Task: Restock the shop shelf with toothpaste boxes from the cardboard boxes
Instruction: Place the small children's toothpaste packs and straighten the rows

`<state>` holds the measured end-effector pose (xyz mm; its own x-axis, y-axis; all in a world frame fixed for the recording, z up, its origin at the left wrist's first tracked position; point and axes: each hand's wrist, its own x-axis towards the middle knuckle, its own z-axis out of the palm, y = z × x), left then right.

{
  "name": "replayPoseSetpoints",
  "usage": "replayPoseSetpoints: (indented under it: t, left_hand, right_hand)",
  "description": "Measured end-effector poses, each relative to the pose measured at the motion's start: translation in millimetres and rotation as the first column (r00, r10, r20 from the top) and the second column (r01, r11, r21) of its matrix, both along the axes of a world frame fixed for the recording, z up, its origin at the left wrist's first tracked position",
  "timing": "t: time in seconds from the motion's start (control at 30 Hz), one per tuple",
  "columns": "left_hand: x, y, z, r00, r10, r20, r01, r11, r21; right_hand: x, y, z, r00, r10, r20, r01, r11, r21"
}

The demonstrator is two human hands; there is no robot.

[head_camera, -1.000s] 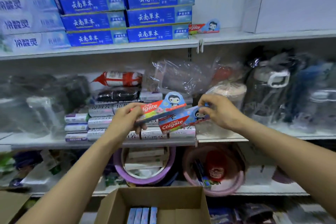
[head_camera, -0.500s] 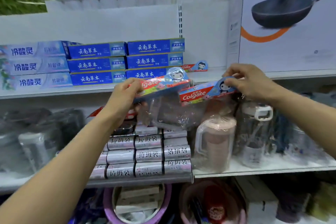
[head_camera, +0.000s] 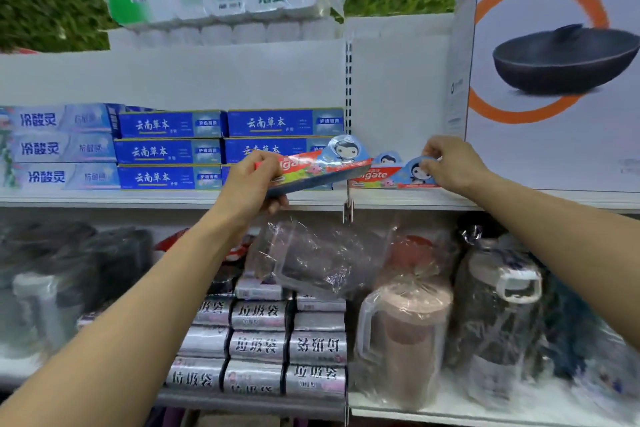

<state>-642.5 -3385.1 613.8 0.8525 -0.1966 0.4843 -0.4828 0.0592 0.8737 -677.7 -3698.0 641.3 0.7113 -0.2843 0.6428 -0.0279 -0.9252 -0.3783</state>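
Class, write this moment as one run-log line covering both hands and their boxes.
stage: shelving; left hand: grips tilted Colgate box; right hand: pinches second Colgate box at upper shelf; set down: cannot tell

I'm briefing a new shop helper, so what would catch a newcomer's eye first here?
At centre, the left hand holds a tilted toothpaste box before the stacked blue boxes, and the right hand pinches a second toothpaste box at the upper shelf. At right, a big carton pictures a black pan.
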Motion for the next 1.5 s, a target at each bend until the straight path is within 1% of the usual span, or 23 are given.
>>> replayPoseSetpoints:
  t: [0.13,0.33,0.4,0.43,0.5,0.53,0.57,0.6,0.63,0.7,0.73,0.77,0.8,0.83,0.87,0.9,0.97,1.0,1.07,1.17,1.23,1.37,1.5]
  left_hand:
    - [3.6,-16.6,0.1,1.0,0.031,0.001,-0.031,0.999,0.01]
    - [7.0,-29.1,0.2,0.998,0.051,-0.023,-0.049,0.997,0.058]
    - [5.4,-32.8,2.8,1.0,0.024,-0.01,-0.023,0.996,0.083]
    - [4.2,-35.3,4.4,1.0,0.008,0.0,-0.008,0.995,0.101]
    - [2.8,-42.4,7.9,1.0,-0.02,0.022,0.016,0.988,0.157]
    - [2.4,-47.1,9.8,0.999,-0.035,0.029,0.03,0.984,0.176]
    - [1.0,-52.3,11.5,0.998,-0.05,0.036,0.042,0.981,0.188]
    - [0.4,-57.4,12.7,0.997,-0.064,0.044,0.054,0.979,0.195]
    - [-0.2,-62.7,13.6,0.996,-0.075,0.05,0.064,0.977,0.202]
    - [-0.6,-73.1,13.4,0.996,-0.075,0.056,0.059,0.964,0.26]
    - [-0.8,-77.7,11.9,0.995,-0.05,0.084,0.021,0.948,0.318]
    - [0.3,-81.8,9.5,0.983,0.011,0.186,-0.088,0.907,0.411]
    - [1.6,-84.9,7.0,0.928,0.096,0.359,-0.277,0.824,0.495]
    - [-0.2,-87.5,5.5,0.826,0.156,0.542,-0.467,0.728,0.503]
    - [-3.2,-90.8,4.7,0.728,0.168,0.665,-0.572,0.683,0.454]
    - [-7.0,-94.4,6.0,0.705,0.133,0.697,-0.571,0.689,0.446]
    - [-7.7,-102.9,7.3,0.8,-0.004,0.599,-0.416,0.716,0.561]
    - [-5.5,-108.1,7.6,0.848,-0.061,0.527,-0.348,0.685,0.64]
    - [2.6,-118.1,11.0,0.9,-0.108,0.421,-0.292,0.568,0.77]
    - [13.9,-133.0,19.7,0.95,-0.175,0.258,-0.154,0.459,0.875]
    - [18.4,-142.5,26.8,0.961,-0.199,0.191,-0.098,0.402,0.91]
    - [33.2,-158.0,33.0,0.98,-0.163,0.11,-0.031,0.421,0.907]
    - [46.1,-168.3,35.6,0.988,-0.131,0.08,-0.018,0.415,0.91]
  right_hand:
    - [33.5,-10.9,3.5,0.999,0.023,-0.044,-0.023,1.0,0.002]
    - [64.2,-26.3,2.6,0.99,0.077,-0.117,-0.072,0.996,0.051]
    - [60.3,-24.6,5.4,0.992,0.11,-0.066,-0.107,0.993,0.046]
    - [53.9,-20.5,8.5,0.989,0.147,-0.008,-0.146,0.988,0.049]
    - [33.0,-7.4,17.7,0.949,0.309,0.07,-0.315,0.94,0.128]
    - [20.5,0.0,22.2,0.905,0.421,0.053,-0.423,0.883,0.204]
    - [8.4,6.2,25.5,0.862,0.506,0.01,-0.492,0.833,0.252]
    - [-0.3,8.5,27.6,0.835,0.549,-0.042,-0.525,0.816,0.241]
    - [-6.3,7.6,29.0,0.827,0.556,-0.082,-0.533,0.822,0.201]
    - [-12.8,-0.2,31.4,0.843,0.521,-0.131,-0.504,0.852,0.146]
    - [-14.2,-5.5,32.2,0.855,0.496,-0.15,-0.478,0.867,0.14]
    - [-13.9,-11.9,32.5,0.867,0.471,-0.166,-0.452,0.881,0.137]
    - [-13.3,-17.8,32.0,0.878,0.444,-0.18,-0.425,0.895,0.135]
    - [-11.7,-23.4,31.0,0.887,0.418,-0.196,-0.397,0.908,0.136]
    - [-9.1,-28.3,29.6,0.893,0.397,-0.211,-0.373,0.916,0.144]
    - [-4.8,-32.5,27.4,0.897,0.38,-0.224,-0.353,0.923,0.154]
    - [6.1,-38.0,24.0,0.906,0.349,-0.241,-0.315,0.934,0.169]
    - [12.5,-39.7,22.9,0.909,0.333,-0.25,-0.299,0.94,0.165]
    - [26.7,-41.7,21.9,0.918,0.296,-0.263,-0.269,0.953,0.137]
    - [49.3,-45.3,21.1,0.931,0.237,-0.278,-0.222,0.971,0.087]
    - [63.9,-48.1,21.4,0.935,0.216,-0.28,-0.208,0.976,0.06]
    - [85.2,-51.5,22.0,0.942,0.175,-0.285,-0.175,0.984,0.025]
    - [97.9,-52.5,24.1,0.946,0.147,-0.289,-0.162,0.986,-0.03]
